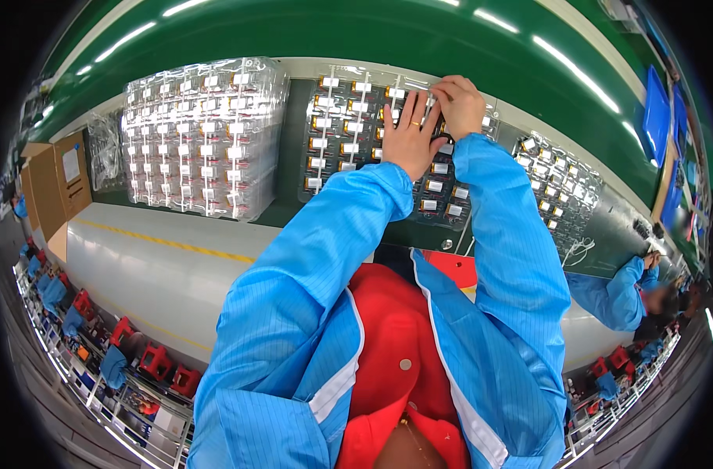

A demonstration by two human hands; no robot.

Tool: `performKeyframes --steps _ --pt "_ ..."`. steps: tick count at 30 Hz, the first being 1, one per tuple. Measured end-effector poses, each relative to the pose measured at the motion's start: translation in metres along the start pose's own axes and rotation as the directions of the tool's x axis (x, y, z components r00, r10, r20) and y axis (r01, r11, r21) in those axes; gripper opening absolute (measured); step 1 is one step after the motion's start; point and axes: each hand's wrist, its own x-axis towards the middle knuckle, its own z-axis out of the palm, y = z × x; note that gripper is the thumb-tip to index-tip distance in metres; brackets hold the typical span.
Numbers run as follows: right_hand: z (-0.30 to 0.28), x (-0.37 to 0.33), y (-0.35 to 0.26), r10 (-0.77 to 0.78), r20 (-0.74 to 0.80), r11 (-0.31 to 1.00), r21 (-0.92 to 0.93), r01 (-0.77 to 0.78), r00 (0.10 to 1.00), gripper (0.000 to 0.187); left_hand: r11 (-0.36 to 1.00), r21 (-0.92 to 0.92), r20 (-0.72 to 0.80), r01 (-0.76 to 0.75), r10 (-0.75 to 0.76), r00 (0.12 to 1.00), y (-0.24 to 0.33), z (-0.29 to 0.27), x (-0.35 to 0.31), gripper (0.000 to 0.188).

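On the green bench in front of me lies a clear plastic tray (331, 168) with rows of small battery packs (434, 186), dark with white labels and yellow ends. My left hand (407, 141) rests over the tray's middle, fingers stretched out and spread, a ring on one of them. Just to its right, my right hand (462, 105) is bent down at the tray's far side, its fingers curled together. Whatever the right fingertips may grip is hidden or too small to make out.
At left stands a tall stack of filled clear trays (204, 141), with a cardboard box (59, 184) beyond it. Another filled tray (556, 187) lies to the right, near a white cable (579, 248). A co-worker's blue sleeve (618, 293) reaches the bench at far right.
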Motion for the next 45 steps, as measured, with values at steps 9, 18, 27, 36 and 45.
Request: performKeyframes --steps 9,18,27,36,45 --pt "-0.034 -0.037 -0.03 -0.022 0.15 0.992 0.126 0.003 0.988 0.009 0.995 0.103 0.25 -0.012 -0.015 0.968 0.003 -0.005 -0.003 0.058" --pt "-0.072 -0.077 -0.073 0.044 0.225 0.938 0.327 -0.117 0.973 0.008 0.998 -0.001 0.082 -0.063 0.063 0.995 -0.003 0.003 -0.009 0.064" --pt "-0.094 -0.063 -0.071 0.362 0.255 0.743 0.501 -0.443 0.897 0.007 0.993 -0.038 0.13 -0.111 0.115 0.985 0.015 -0.027 -0.066 0.06" --pt "-0.088 -0.078 -0.084 0.289 0.264 0.81 0.445 -0.383 0.92 0.009 0.993 0.017 0.083 -0.117 0.116 0.99 0.002 -0.011 -0.049 0.054" --pt "-0.091 -0.079 -0.086 0.245 0.286 0.857 0.383 -0.345 0.926 0.008 0.944 0.134 0.308 -0.301 0.249 0.918 -0.016 -0.024 -0.027 0.055"
